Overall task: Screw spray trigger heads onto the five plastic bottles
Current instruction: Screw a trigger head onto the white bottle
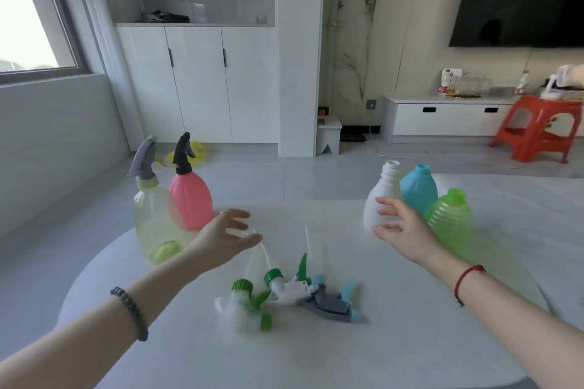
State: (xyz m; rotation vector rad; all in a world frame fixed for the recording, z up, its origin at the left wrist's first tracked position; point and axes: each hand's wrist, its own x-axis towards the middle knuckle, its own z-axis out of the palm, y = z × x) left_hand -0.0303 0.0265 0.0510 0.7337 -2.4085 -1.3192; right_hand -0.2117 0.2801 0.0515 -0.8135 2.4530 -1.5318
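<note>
On the left of the white table stand a pale yellow bottle with a grey trigger head and a pink bottle with a black head. At the right stand a white bottle, a blue bottle and a green bottle, all with bare necks. Three loose trigger heads lie in the middle: a blurred green and white one, another green and white one and a grey and light blue one. My left hand hovers open just right of the yellow and pink bottles. My right hand is open right by the white bottle, fingers spread towards its side.
The table's rounded far edge runs behind the bottles, with grey floor beyond. A red plastic stool stands far right by a low white cabinet. A yellow object lies on the floor behind the pink bottle.
</note>
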